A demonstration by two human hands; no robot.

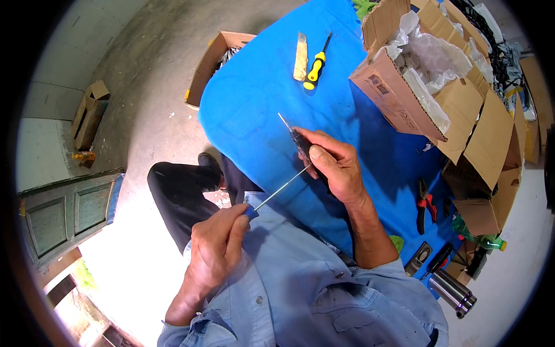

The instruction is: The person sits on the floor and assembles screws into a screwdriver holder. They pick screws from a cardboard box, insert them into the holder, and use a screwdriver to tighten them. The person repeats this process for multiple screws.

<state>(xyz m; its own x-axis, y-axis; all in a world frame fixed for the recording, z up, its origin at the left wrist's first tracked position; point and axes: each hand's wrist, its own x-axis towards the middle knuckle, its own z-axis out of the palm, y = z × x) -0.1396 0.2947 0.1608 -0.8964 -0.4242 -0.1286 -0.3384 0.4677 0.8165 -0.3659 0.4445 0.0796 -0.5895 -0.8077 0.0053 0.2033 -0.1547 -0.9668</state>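
Observation:
My left hand (217,246) is closed around the blue handle of a screwdriver (283,186). Its thin metal shaft slants up to the right, and its tip reaches a black handle-like piece (301,144) held in my right hand (341,168). A slim metal rod sticks out of the far end of that piece, and my thumb and fingers press on its sides. Whether the screwdriver tip sits in a screw there is hidden by my fingers. Beyond, on the blue cloth, lie a yellow-and-black screwdriver (315,70) and a flat, tan-wrapped blade-like tool (300,56).
Blue cloth (254,98) covers the table. An open cardboard box (393,95) lined with clear plastic stands at far right. Red-handled pliers (426,205), a steel flask (454,292) and a green bottle (491,243) are on the right. Another box (202,75) is beyond the table's left edge.

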